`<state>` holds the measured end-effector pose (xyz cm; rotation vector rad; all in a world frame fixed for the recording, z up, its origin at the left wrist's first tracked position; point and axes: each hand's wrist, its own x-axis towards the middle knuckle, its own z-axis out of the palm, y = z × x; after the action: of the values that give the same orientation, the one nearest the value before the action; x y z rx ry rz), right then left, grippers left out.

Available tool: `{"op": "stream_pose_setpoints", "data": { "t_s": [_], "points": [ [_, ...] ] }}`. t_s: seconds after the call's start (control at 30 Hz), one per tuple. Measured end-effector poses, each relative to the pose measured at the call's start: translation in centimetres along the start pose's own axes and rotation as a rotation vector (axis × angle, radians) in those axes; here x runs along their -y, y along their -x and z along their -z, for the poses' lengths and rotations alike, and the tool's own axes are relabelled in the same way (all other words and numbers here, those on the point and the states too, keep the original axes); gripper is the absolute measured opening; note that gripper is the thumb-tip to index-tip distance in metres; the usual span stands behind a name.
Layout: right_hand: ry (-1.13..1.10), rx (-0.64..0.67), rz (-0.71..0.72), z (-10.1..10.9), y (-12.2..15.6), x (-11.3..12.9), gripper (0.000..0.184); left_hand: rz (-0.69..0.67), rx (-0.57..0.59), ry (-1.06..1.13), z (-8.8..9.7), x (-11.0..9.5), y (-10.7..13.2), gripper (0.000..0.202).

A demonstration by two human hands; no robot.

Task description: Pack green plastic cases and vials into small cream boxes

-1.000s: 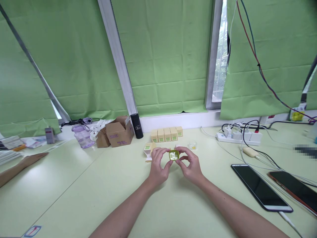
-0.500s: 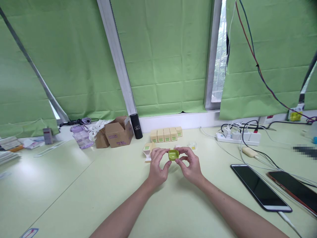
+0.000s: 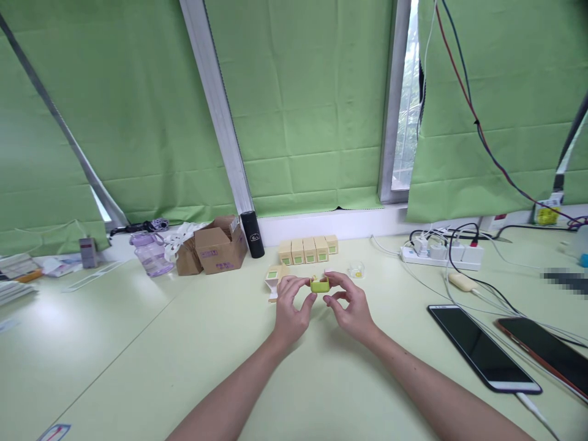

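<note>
Between my fingertips, just above the table, is a small green square tray-like case. My left hand pinches its left side, the thumb beneath and the fingers at the upper edge. At the opposite side, my right hand has its fingers against the right edge, with the thumb low in front. A pale yellowish bit shows over the case's rim, too small to name. Just left of my left hand lies an opened small carton, partly hidden by that hand. Beyond my right hand sits a small clear plastic container with something yellow in it.
Several small beige cartons stand in a row at the back. Left of them are a black tumbler, a cardboard box and a purple bottle. To the right are a power strip, cables and two phones, one dark-edged.
The green case has tipped so that its outer side now faces me instead of its hollow inside. Both hands have shifted slightly left with it.
</note>
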<state>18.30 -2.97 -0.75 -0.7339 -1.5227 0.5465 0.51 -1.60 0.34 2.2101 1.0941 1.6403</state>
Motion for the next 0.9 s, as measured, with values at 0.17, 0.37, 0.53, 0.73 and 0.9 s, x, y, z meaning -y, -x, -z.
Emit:
{"op": "stream_pose_setpoints", "data": {
  "t_s": [0.17, 0.37, 0.53, 0.73, 0.9],
  "points": [
    [0.064, 0.019, -0.018, -0.06, 0.03, -0.27, 0.045, 0.044, -0.033, -0.002, -0.13, 0.2, -0.03, 0.017],
    [0.108, 0.05, -0.023, -0.2, 0.05, -0.51, 0.051, 0.087, -0.033, 0.014, -0.3, 0.47, -0.02, 0.025],
    [0.128, 0.078, -0.029, -0.29, -0.02, -0.82, 0.042, 0.138, -0.025, 0.025, -0.42, 0.62, -0.01, 0.031],
    [0.133, 0.12, -0.052, -0.21, -0.08, -0.89, 0.042, 0.153, -0.02, -0.003, -0.25, 0.53, -0.19, 0.037],
    [0.072, 0.129, -0.102, -0.22, -0.14, -0.71, 0.042, 0.158, 0.014, 0.017, 0.02, 0.28, -0.24, 0.042]
  ]
}}
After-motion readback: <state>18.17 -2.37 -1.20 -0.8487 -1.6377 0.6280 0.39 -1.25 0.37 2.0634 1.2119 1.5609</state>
